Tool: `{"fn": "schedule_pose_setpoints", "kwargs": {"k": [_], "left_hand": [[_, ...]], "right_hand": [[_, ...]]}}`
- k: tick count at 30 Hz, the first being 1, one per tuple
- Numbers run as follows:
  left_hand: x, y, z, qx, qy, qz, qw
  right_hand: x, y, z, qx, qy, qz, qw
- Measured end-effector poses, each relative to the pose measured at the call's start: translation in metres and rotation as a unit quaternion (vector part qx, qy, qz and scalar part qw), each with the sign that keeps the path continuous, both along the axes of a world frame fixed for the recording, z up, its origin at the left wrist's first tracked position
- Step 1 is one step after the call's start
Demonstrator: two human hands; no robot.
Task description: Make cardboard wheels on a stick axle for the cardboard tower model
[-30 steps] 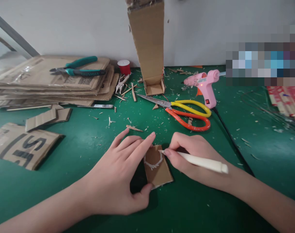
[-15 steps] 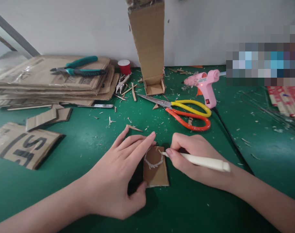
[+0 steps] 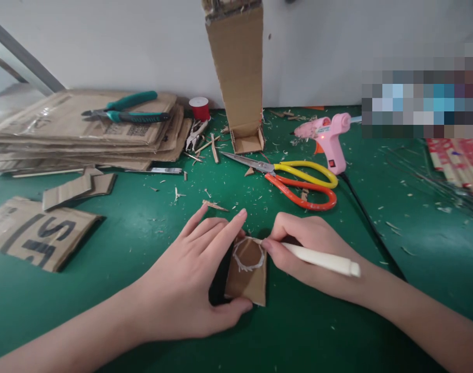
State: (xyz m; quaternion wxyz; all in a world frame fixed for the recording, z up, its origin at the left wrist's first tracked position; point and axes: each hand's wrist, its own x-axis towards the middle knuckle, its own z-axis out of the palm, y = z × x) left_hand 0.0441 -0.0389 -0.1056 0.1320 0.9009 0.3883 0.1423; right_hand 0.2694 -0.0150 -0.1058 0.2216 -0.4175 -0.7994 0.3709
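A small rectangular cardboard piece (image 3: pixel 246 285) lies on the green tabletop with a rough whitish ring marked near its upper end. My left hand (image 3: pixel 193 274) steadies it, thumb at the lower edge and fingertips at the upper left, the index finger raised. A white pen (image 3: pixel 317 259) is pinched in my right hand (image 3: pixel 298 248), its tip on the upper part of the ring. Beyond my hands lie the scissors (image 3: pixel 294 178) with yellow and orange handles. A thin cardboard scrap (image 3: pixel 216 206) is close to my left fingertips.
At the back stands a tall cardboard structure (image 3: pixel 240 72). A pink glue gun (image 3: pixel 331 140) with a black cord is to the right. Cutting pliers (image 3: pixel 131 109) lie on stacked cardboard (image 3: pixel 65 132) at left, near a red spool (image 3: pixel 199 109). A printed cardboard piece (image 3: pixel 38 233) is front left.
The cardboard piece has turned slightly clockwise, its lower end shifting left. My left thumb has slid right along its lower edge. The pen tip has moved left and up along the ring.
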Motion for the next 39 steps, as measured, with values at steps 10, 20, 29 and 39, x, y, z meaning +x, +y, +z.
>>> {"fn": "schedule_pose_setpoints", "kwargs": {"k": [10,20,29,39], "left_hand": [[-0.0008,-0.0015,0.0011,-0.014,-0.012,-0.02,1.0],[-0.0024,-0.002,0.0036,-0.027,-0.009,-0.039,0.999],[-0.0018,-0.0018,0.0025,-0.035,-0.018,-0.048,0.998],[-0.0048,-0.0033,0.0039,-0.021,-0.039,-0.049,0.998]], "right_hand": [[0.0016,-0.0006,-0.0007,-0.005,0.006,0.006,1.0],[-0.0005,-0.0008,-0.003,-0.002,0.013,0.007,1.0],[-0.0005,-0.0008,-0.002,-0.001,0.002,0.005,1.0],[0.0039,-0.0033,-0.0042,-0.024,0.035,-0.01,0.999]]}}
